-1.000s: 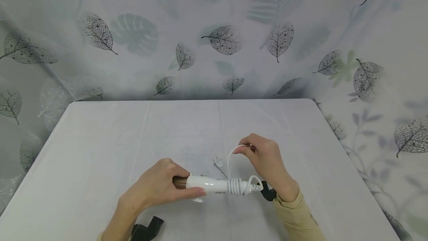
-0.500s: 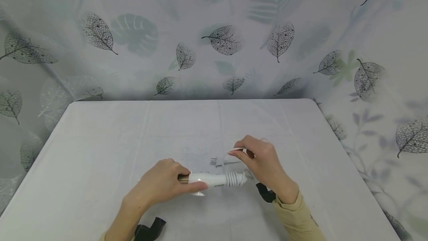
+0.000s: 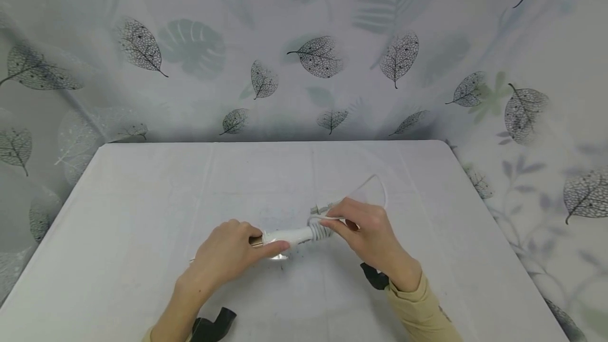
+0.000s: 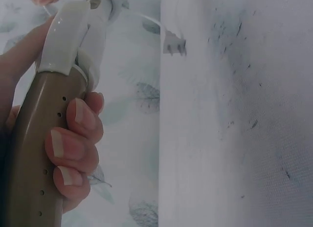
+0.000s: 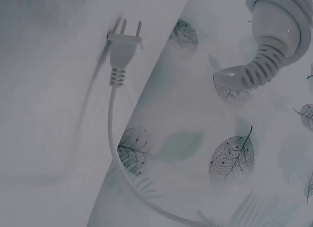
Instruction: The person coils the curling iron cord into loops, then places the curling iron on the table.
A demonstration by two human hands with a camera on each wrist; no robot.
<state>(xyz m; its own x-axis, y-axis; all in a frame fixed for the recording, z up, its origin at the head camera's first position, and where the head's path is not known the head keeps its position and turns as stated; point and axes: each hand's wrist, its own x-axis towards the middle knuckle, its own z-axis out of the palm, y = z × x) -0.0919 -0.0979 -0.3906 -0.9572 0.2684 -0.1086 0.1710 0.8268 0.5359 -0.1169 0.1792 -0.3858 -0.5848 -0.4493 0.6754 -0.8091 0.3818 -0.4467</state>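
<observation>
A white-handled curling iron (image 3: 292,236) with a brown barrel (image 4: 36,124) is held above the table in my left hand (image 3: 228,252). The fingers curl round the barrel, which has small holes along it, and the thumb lies along the white part. Several turns of white cord (image 3: 321,230) are wound round the handle's right end. My right hand (image 3: 372,239) pinches the cord between thumb and fingertips beside these turns. The cord's free end loops up behind that hand to a two-pin plug (image 5: 123,51). In the right wrist view the handle's ribbed cord sleeve (image 5: 261,65) shows.
A white-covered table (image 3: 190,183) lies under both hands. Behind and beside it hangs a leaf-patterned curtain (image 3: 285,57). Black bands (image 3: 214,326) sit on both wrists.
The right hand has brought the cord down and round the handle, and the turns now lie close to it. The curling iron has risen slightly and tilted; the plug has swung up beside the right hand.
</observation>
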